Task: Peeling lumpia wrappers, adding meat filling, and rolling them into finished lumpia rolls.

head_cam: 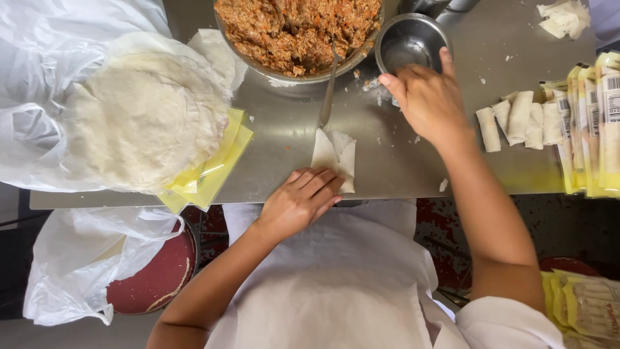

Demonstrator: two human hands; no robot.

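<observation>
**Observer 1:** Hands first. Left hand [302,199] lies flat, fingers together, pressing the near end of a half-rolled wrapper [334,157] on the steel table [284,139]. It pins the roll rather than pinching it; the flap beyond the fingertips lies open and unsealed.

**Observer 2:** Noted. Right hand [426,98]?

**Observer 1:** Reaching away from the body, fingertips at the rim of the small steel bowl [411,44]. Fingers loosely curled, nothing held that I can see. Bowl contents cannot be told from where I stand.

**Observer 2:** Surroundings, relative to the hands?

**Observer 1:** Beyond the left hand, the large bowl of minced filling [297,29], with a spoon [329,90] whose handle points back toward the roll. Outboard of the left hand, a stack of round wrappers [145,116] on plastic. Outboard of the right hand, a row of finished rolls [516,119], then yellow-edged packets [594,123].

**Observer 2:** Step in hand?

**Observer 1:** Judgement only: rolling is nearly done, and this looks like the sealing stage, with the fingers going to the small bowl for something to wet the flap.

**Observer 2:** Requirement for the next move?

**Observer 1:** Probably steady pressure from the left hand so the roll stays tight, and a light dab along the open flap before the last turn.
</observation>
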